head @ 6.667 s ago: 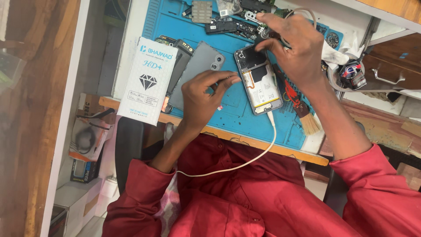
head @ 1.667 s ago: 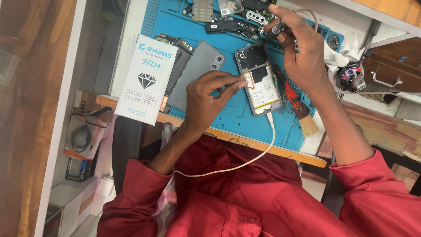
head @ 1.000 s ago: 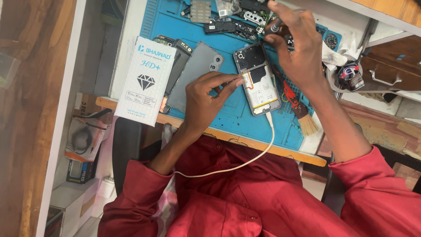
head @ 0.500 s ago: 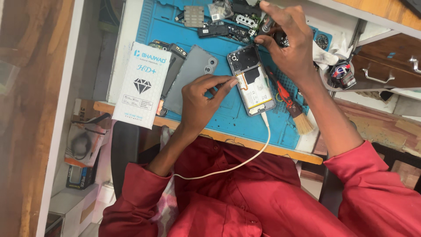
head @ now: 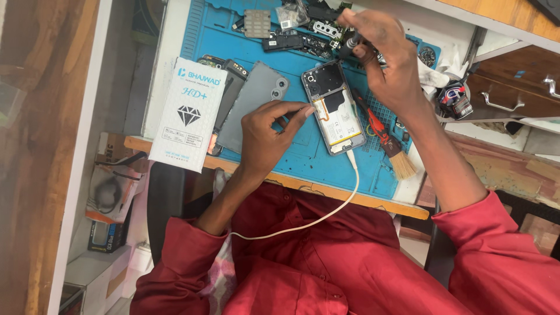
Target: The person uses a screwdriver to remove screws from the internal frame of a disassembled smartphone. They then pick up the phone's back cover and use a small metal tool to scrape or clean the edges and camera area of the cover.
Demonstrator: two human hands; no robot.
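Note:
An opened smartphone [head: 335, 108] lies with its back off on a blue repair mat [head: 291, 157], battery and boards showing, a white cable [head: 326, 213] plugged into its lower end. My left hand [head: 268, 137] rests on the mat at the phone's left edge, fingertips touching its side. Above the phone's top end, my right hand [head: 382, 55] grips a small dark screwdriver [head: 350, 44], tip pointing down toward the phone's top.
A grey phone back cover [head: 251, 105] and a white flat box [head: 186, 114] lie left of the phone. Loose phone parts [head: 286, 32] crowd the mat's far edge. A red-handled tool [head: 373, 122] and a brush [head: 399, 160] lie to the right, a drawer [head: 507, 93] beyond.
My right hand with the screwdriver shifted from over the phone up to its top end. My left hand stayed at the phone's side. The view drifted slightly.

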